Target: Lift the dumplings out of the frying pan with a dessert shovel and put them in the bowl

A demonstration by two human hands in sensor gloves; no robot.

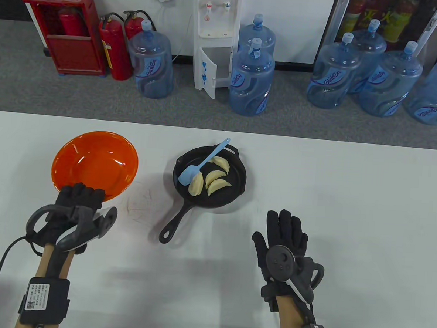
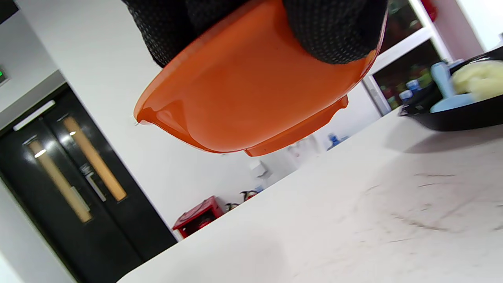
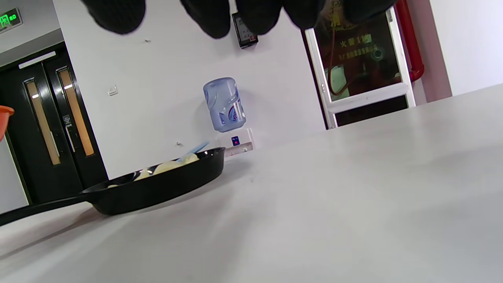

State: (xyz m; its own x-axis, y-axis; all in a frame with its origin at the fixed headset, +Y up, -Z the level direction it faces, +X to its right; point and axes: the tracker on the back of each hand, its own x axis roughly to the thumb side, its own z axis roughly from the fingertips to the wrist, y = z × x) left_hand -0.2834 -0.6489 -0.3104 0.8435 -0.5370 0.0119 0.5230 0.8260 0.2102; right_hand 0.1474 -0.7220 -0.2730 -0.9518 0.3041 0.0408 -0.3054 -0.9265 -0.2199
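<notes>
The white rectangular table (image 1: 350,187) carries a round glossy orange plastic bowl (image 1: 95,164) at its left, lifted and tilted off the surface, its near rim gripped by the curled fingers of the black-gloved left hand (image 1: 79,200). Right of it sits the black cast-iron frying pan (image 1: 236,180), handle pointing toward the person. The black-gloved right hand (image 1: 284,238) hovers relaxed, fingers spread, grasping nothing. Four pale crescent dumplings (image 1: 212,180) lie in the pan, with the light-blue silicone dessert shovel (image 1: 200,164) resting across them

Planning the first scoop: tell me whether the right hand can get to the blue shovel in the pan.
Probably yes. The right hand is open and holds nothing; bare table lies between it and the frying pan, where the blue shovel rests, handle over the far rim.
</notes>
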